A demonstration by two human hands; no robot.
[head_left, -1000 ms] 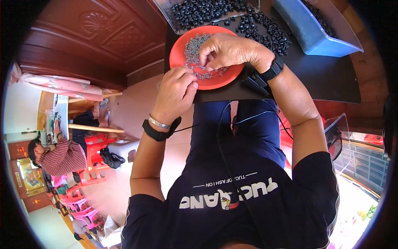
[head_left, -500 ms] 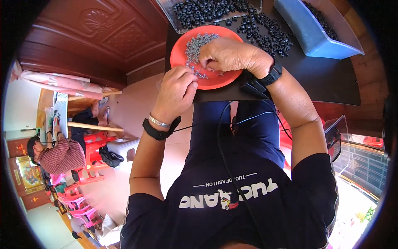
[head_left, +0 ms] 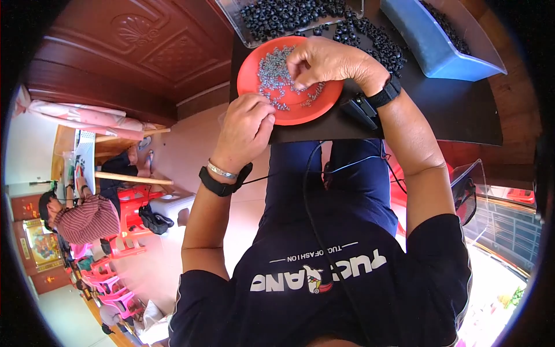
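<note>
A round orange-red plate (head_left: 303, 117) lies near the table's edge, with many small grey metal pieces (head_left: 273, 66) heaped and scattered in it; they look like tiny screws, too small to be sure. Over the middle of the plate hovers my right hand (head_left: 326, 61), its thumb and fingers drawn into a pinch. Anything between those fingertips is too small to make out. At the plate's left rim is my left hand (head_left: 250, 124), closed, with thumb against curled fingers. Whether it pinches a small piece or just rests on the rim is hidden.
Black ring-like parts (head_left: 384, 52) lie loose on the dark table (head_left: 439, 110) beyond the plate. A clear tray (head_left: 248, 37) and a blue bin (head_left: 457, 66) hold more. A black cable (head_left: 306, 196) hangs over my lap. Another person (head_left: 87, 220) sits far left.
My right hand has lifted slightly and shifted right, away from the pieces on the plate's near side. Several grey pieces now show where it was. My left hand has barely moved.
</note>
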